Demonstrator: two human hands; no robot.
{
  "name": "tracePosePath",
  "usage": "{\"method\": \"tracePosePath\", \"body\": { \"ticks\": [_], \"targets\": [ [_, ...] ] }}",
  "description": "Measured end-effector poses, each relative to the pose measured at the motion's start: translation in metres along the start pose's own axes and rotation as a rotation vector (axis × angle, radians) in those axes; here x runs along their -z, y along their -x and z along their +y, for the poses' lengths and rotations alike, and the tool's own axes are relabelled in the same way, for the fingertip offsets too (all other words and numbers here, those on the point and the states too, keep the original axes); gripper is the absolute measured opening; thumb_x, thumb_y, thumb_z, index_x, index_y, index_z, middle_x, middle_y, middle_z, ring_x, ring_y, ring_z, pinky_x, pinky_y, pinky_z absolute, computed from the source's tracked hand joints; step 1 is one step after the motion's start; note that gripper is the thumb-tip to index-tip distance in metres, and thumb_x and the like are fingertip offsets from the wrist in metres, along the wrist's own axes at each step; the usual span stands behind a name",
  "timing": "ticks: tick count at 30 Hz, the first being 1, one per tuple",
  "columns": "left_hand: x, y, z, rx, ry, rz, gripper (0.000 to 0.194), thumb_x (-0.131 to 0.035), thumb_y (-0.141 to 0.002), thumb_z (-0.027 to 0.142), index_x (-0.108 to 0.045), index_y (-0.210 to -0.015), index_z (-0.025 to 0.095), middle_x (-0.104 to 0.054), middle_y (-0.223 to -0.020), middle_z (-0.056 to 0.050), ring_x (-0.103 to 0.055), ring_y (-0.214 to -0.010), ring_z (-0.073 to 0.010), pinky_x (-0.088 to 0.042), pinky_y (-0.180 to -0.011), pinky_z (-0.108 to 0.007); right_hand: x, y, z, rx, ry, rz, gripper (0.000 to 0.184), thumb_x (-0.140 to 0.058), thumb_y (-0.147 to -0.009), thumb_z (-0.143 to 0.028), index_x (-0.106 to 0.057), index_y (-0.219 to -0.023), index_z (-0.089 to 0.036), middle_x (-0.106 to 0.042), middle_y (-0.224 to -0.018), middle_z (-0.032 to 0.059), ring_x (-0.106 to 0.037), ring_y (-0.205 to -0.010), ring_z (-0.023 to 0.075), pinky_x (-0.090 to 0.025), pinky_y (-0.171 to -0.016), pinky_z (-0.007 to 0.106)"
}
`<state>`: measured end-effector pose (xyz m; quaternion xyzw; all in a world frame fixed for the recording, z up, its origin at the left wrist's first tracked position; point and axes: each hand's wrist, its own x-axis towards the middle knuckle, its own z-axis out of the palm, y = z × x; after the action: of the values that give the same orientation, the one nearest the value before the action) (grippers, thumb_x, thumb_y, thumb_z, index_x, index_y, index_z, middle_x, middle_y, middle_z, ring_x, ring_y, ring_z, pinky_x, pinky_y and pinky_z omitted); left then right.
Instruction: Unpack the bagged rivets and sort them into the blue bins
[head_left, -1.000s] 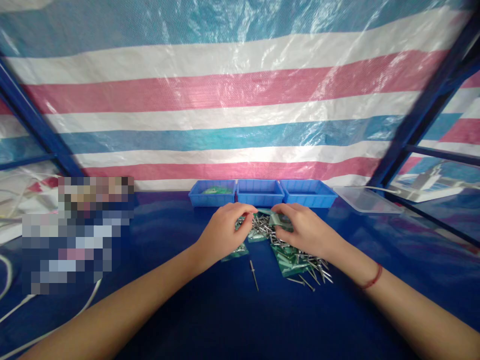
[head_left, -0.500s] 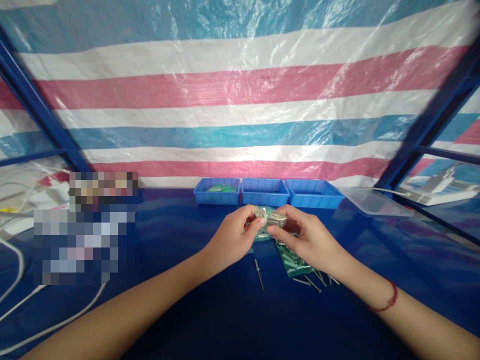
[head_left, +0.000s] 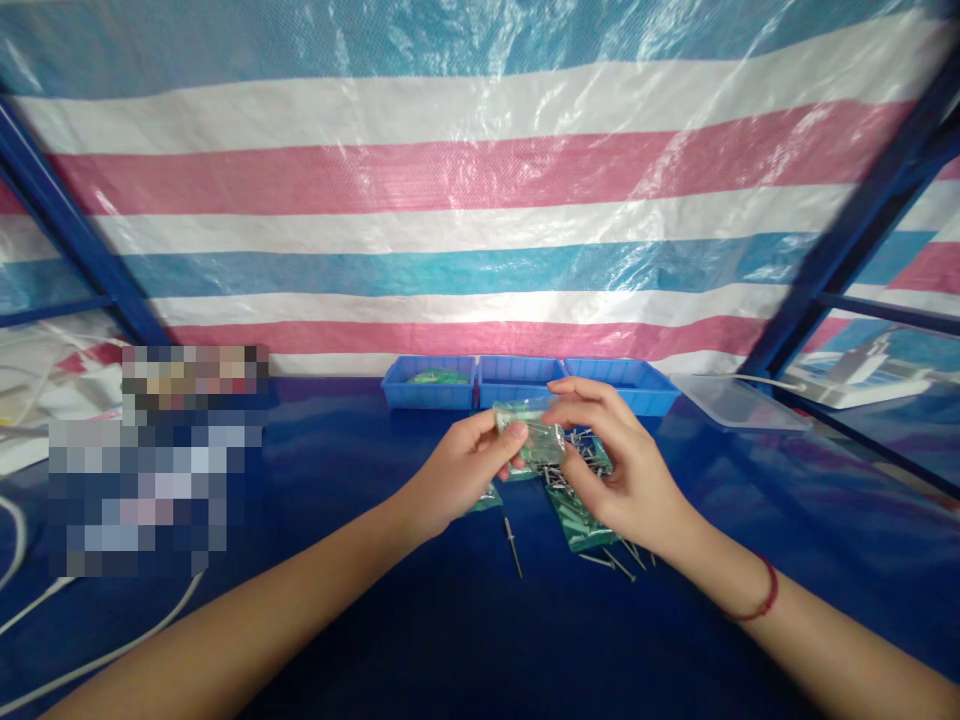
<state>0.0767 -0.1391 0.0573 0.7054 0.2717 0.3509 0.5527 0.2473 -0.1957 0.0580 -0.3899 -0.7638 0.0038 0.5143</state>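
Observation:
My left hand [head_left: 472, 450] pinches a small clear plastic bag [head_left: 541, 438] with its thumb on top. Just right of the bag, my right hand [head_left: 622, 450] has thumb and fingers apart, their tips close to its edge; whether they touch it I cannot tell. Below lie several metal blind rivets [head_left: 581, 445] in a pile, partly hidden by my right hand. A green-tinted bag [head_left: 574, 520] lies under the pile. One single rivet [head_left: 513, 548] rests nearer to me. Another small bag [head_left: 487, 497] shows partly beneath my left hand.
Three blue bins stand along the back: the left bin [head_left: 427, 402] holds green-tinted bags, then a middle bin [head_left: 517, 398] and a right bin [head_left: 645, 400]. A clear plastic lid [head_left: 739, 402] lies at right. White cables [head_left: 169, 610] run along the left; a blurred patch hides things there.
Both hands came together on the clear bag and lifted it from the pile. Since then my right fingers have spread and moved off it, while my left hand keeps hold.

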Motion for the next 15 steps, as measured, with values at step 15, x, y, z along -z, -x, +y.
{"method": "tracePosePath", "body": {
  "ticks": [15],
  "targets": [
    [0.007,-0.010,-0.008,-0.091,-0.133,0.059,0.027,-0.057,-0.082,0.038,-0.056,-0.097,0.016,-0.060,-0.073,0.000,-0.058,-0.068,-0.0133,-0.044,-0.064,-0.025,-0.011,0.001,0.008,-0.538,-0.368,-0.115,0.019,-0.056,-0.084,-0.037,-0.050,-0.077,-0.020,-0.058,-0.064,-0.0017,-0.058,-0.060,0.0124,-0.046,-0.058,0.026]
  ]
}}
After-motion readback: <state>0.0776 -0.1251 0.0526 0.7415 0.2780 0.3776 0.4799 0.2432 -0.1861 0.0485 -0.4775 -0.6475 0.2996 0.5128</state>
